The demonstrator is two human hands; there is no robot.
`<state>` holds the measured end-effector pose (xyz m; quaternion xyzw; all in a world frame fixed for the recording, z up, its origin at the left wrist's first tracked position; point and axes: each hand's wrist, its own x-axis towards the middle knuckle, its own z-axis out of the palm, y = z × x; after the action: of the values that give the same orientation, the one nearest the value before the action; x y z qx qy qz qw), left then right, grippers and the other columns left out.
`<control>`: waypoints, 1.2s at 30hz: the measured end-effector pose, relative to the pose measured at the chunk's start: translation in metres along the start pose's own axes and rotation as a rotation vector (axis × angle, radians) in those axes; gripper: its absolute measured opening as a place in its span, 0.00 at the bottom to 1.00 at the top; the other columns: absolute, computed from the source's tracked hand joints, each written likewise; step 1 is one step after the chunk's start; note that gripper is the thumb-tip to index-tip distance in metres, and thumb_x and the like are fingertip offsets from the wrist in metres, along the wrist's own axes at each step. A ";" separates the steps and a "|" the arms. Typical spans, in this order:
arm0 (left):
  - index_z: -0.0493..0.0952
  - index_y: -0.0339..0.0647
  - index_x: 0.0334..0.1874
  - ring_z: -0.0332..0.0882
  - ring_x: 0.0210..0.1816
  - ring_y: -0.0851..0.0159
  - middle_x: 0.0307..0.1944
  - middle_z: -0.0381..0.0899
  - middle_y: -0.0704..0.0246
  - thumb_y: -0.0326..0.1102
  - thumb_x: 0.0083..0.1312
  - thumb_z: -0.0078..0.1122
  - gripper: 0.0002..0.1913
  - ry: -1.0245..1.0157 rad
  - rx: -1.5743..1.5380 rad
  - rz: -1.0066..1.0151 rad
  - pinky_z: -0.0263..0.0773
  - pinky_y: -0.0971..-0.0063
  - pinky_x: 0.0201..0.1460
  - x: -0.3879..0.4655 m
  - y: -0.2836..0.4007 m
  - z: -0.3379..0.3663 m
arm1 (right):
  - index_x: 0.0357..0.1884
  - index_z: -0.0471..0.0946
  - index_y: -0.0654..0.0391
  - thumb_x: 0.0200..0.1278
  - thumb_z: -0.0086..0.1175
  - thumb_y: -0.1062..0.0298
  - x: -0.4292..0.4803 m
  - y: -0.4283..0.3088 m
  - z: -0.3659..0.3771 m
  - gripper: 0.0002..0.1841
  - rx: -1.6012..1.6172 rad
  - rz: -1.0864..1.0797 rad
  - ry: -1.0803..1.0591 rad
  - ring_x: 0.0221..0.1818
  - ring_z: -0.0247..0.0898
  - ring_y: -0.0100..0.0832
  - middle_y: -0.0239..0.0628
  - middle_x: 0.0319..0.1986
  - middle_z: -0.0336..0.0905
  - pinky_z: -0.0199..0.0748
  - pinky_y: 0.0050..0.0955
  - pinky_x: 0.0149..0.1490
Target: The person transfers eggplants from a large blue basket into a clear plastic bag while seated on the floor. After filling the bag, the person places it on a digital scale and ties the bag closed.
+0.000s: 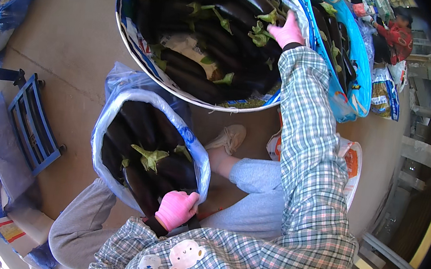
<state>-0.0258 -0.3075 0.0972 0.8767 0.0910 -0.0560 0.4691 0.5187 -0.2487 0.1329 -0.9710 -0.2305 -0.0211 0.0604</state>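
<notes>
My left hand (177, 210), in a pink glove, is closed at the near rim of a plastic bag (100, 133) and appears to grip it. Dark eggplants (152, 131) with green caps fill much of this bag. My right hand (289, 33), also gloved in pink, reaches over the right side of a large white-rimmed container (176, 97). Its fingers are spread, close to the green caps (260, 38) of several eggplants (250, 1) inside. Whether the fingertips touch an eggplant is hard to see.
A light blue bag (359, 79) of eggplants stands right of the container. Beyond it a person (399, 40) in red works. At left are a blue metal platform frame (35, 126) and a plastic-draped box (2, 154). An orange-and-white bag (351, 170) lies beside my right arm.
</notes>
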 end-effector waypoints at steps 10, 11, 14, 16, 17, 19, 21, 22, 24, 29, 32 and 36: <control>0.81 0.43 0.46 0.81 0.34 0.53 0.31 0.82 0.61 0.30 0.59 0.68 0.13 0.407 -0.027 0.000 0.76 0.58 0.39 0.027 -0.004 -0.074 | 0.52 0.79 0.53 0.65 0.64 0.50 -0.158 0.053 -0.053 0.21 1.396 0.355 -0.868 0.34 0.78 0.26 0.34 0.36 0.80 0.71 0.22 0.29; 0.81 0.40 0.47 0.81 0.35 0.52 0.33 0.82 0.60 0.28 0.57 0.69 0.15 0.678 0.034 0.013 0.76 0.58 0.40 0.032 -0.007 -0.093 | 0.57 0.77 0.57 0.66 0.63 0.50 -0.182 0.050 -0.068 0.25 1.551 0.218 -0.887 0.41 0.80 0.27 0.37 0.41 0.83 0.75 0.24 0.36; 0.75 0.36 0.62 0.78 0.53 0.49 0.53 0.80 0.58 0.34 0.54 0.73 0.30 0.950 0.487 -0.033 0.69 0.55 0.62 0.059 -0.053 -0.149 | 0.75 0.62 0.61 0.60 0.65 0.36 -0.235 0.023 -0.101 0.50 1.879 -0.020 -1.066 0.58 0.78 0.44 0.49 0.64 0.72 0.79 0.42 0.61; 0.72 0.37 0.67 0.76 0.59 0.48 0.60 0.77 0.56 0.41 0.54 0.74 0.37 0.830 0.585 -0.178 0.68 0.54 0.67 0.079 -0.075 -0.186 | 0.77 0.55 0.61 0.53 0.68 0.30 -0.241 -0.024 -0.113 0.60 1.970 -0.242 -1.118 0.63 0.75 0.46 0.51 0.67 0.69 0.76 0.46 0.67; 0.71 0.37 0.69 0.75 0.63 0.49 0.64 0.75 0.55 0.44 0.53 0.75 0.40 0.674 0.578 -0.294 0.68 0.55 0.68 0.086 -0.090 -0.197 | 0.78 0.53 0.60 0.49 0.70 0.27 -0.235 -0.044 -0.113 0.64 1.920 -0.397 -1.146 0.65 0.73 0.47 0.51 0.68 0.68 0.74 0.48 0.69; 0.74 0.36 0.66 0.79 0.59 0.51 0.57 0.81 0.55 0.44 0.55 0.74 0.36 0.521 0.312 -0.383 0.72 0.61 0.65 0.093 -0.109 -0.216 | 0.78 0.54 0.59 0.50 0.72 0.36 -0.246 -0.097 -0.122 0.60 1.631 -0.404 -1.203 0.62 0.74 0.43 0.46 0.62 0.73 0.71 0.44 0.69; 0.80 0.37 0.59 0.83 0.51 0.55 0.46 0.86 0.56 0.42 0.57 0.72 0.27 0.241 -0.138 -0.495 0.77 0.67 0.57 0.104 -0.112 -0.253 | 0.77 0.53 0.56 0.55 0.72 0.49 -0.256 -0.134 -0.097 0.53 1.674 -0.628 -1.100 0.60 0.74 0.40 0.44 0.59 0.74 0.71 0.42 0.68; 0.82 0.38 0.55 0.84 0.47 0.56 0.42 0.87 0.58 0.41 0.57 0.71 0.24 0.295 -0.083 -0.462 0.77 0.68 0.55 0.100 -0.119 -0.261 | 0.73 0.59 0.55 0.55 0.73 0.58 -0.271 -0.155 -0.093 0.46 1.691 -0.752 -0.840 0.62 0.73 0.39 0.45 0.61 0.73 0.70 0.43 0.69; 0.84 0.39 0.46 0.85 0.43 0.57 0.39 0.87 0.60 0.39 0.57 0.70 0.17 0.315 -0.065 -0.396 0.78 0.68 0.53 0.114 -0.130 -0.256 | 0.66 0.71 0.51 0.62 0.67 0.66 -0.301 -0.186 -0.039 0.30 1.747 -0.948 -0.291 0.67 0.69 0.41 0.48 0.68 0.67 0.67 0.46 0.71; 0.81 0.38 0.42 0.83 0.43 0.54 0.38 0.85 0.58 0.32 0.56 0.70 0.13 0.468 -0.063 -0.373 0.78 0.66 0.51 0.108 -0.126 -0.260 | 0.63 0.74 0.48 0.59 0.58 0.75 -0.329 -0.166 0.049 0.27 0.638 -1.562 -0.235 0.78 0.54 0.50 0.45 0.73 0.62 0.60 0.55 0.75; 0.78 0.40 0.40 0.81 0.40 0.48 0.37 0.82 0.57 0.30 0.56 0.67 0.10 0.522 0.108 -0.296 0.77 0.61 0.47 0.104 -0.125 -0.258 | 0.67 0.70 0.49 0.54 0.67 0.63 -0.398 -0.184 0.025 0.36 0.920 -0.951 -0.336 0.77 0.50 0.58 0.50 0.73 0.59 0.56 0.58 0.76; 0.75 0.42 0.36 0.80 0.41 0.45 0.35 0.80 0.58 0.32 0.57 0.63 0.07 0.524 0.349 -0.240 0.75 0.56 0.43 0.108 -0.097 -0.251 | 0.73 0.65 0.42 0.46 0.73 0.59 -0.405 -0.226 0.031 0.47 0.624 -0.672 -0.156 0.71 0.52 0.64 0.58 0.75 0.50 0.59 0.54 0.73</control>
<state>0.0623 -0.0344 0.1381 0.9114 0.3000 0.1015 0.2626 0.0555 -0.2251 0.0990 -0.7764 -0.5317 0.1041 0.3220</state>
